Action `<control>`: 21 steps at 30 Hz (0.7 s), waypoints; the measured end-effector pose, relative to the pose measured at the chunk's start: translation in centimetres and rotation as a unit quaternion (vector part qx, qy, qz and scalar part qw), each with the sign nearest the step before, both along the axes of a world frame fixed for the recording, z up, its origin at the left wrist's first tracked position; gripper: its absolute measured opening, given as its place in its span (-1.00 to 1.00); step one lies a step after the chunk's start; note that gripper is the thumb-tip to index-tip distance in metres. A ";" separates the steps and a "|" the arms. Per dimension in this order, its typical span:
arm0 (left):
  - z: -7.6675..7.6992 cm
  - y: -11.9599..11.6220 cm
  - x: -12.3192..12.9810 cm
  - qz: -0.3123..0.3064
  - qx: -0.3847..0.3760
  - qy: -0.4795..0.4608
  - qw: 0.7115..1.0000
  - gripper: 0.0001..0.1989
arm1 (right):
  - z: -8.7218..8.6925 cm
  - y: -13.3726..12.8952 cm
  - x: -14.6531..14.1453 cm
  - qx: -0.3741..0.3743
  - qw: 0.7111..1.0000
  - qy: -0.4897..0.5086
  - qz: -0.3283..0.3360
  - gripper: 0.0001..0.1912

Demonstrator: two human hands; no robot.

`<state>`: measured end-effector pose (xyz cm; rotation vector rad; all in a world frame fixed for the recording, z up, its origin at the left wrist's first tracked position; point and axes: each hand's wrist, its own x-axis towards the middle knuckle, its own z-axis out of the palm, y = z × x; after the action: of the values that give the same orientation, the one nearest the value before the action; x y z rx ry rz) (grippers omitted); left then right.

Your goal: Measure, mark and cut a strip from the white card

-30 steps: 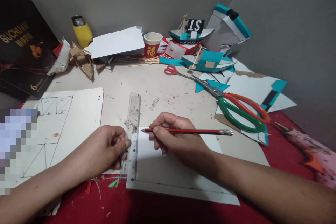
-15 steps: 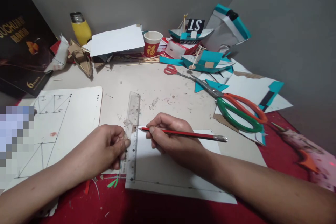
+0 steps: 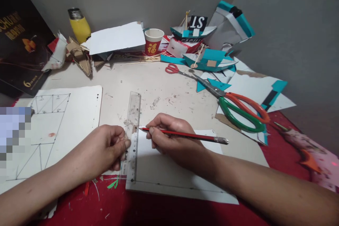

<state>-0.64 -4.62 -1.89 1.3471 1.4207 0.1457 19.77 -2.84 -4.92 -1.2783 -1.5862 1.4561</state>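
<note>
A clear plastic ruler (image 3: 135, 113) lies upright in view along the left edge of a white sheet (image 3: 169, 173). My left hand (image 3: 112, 146) is closed on the ruler's left edge, thumb and fingers pinching it. In my right hand (image 3: 172, 134) is a red and black pencil (image 3: 189, 136), gripped near its point. The pencil tip rests by the ruler's right edge, close to the sheet's top left corner. A dark line with small marks runs along the sheet's lower edge.
Left of my hands lies a page with drawn lines (image 3: 79, 113). Large scissors (image 3: 238, 111) with green and orange handles lie at right, near small red-handled scissors (image 3: 172, 68). Behind stand a paper cup (image 3: 154, 42), a yellow bottle (image 3: 79, 28) and paper boats (image 3: 212, 60).
The view has shifted very slightly. Both hands, the ruler and the pencil keep nearly the same places on the sheet.
</note>
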 end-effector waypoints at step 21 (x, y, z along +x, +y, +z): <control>-0.2 -0.1 -0.3 -0.006 0.005 0.000 1.000 -0.67 | 0.0 0.0 0.1 0.046 0.998 -0.033 0.011 -0.89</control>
<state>-0.97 -4.77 -2.12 1.3648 1.4130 0.1446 19.87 -2.79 -4.95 -1.2717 -1.6948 1.3502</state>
